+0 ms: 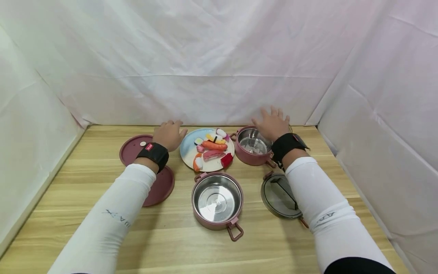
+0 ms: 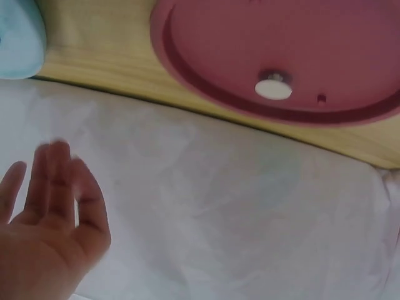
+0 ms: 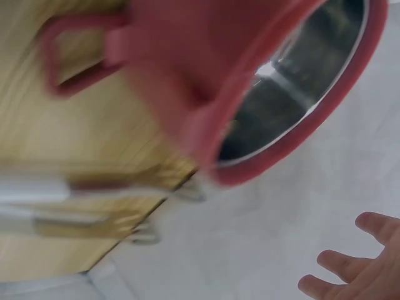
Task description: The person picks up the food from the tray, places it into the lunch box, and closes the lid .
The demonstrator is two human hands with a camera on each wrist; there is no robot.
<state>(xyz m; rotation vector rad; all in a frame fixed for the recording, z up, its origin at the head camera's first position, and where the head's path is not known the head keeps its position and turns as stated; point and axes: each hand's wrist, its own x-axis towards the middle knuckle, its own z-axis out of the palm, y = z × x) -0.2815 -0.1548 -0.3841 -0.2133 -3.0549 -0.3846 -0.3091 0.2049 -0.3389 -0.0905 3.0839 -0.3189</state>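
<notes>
My left hand (image 1: pixel 168 135) is held over the far dark red lid (image 1: pixel 128 147), its fingers relaxed and holding nothing. The left wrist view shows that lid's white knob (image 2: pixel 274 87) beside the hand. On the right, my right hand (image 1: pixel 273 125) reaches over the far edge of a pink pot (image 1: pixel 251 158) with a steel inside, fingers spread and nothing in them. Between the hands, a blue and cream plate (image 1: pixel 187 146) bears toy food, including an orange sausage-like piece (image 1: pixel 215 145) and a red piece (image 1: pixel 226 160).
A second pink pot (image 1: pixel 217 203) stands nearer, its handle folded out. Another dark red lid (image 1: pixel 161 188) lies partly under the left arm. A dark see-through lid (image 1: pixel 278 196) sits beside the right forearm. White-handled utensils (image 3: pixel 37 189) lie beside the far pot. White cloth (image 1: pixel 212 76) encloses the table.
</notes>
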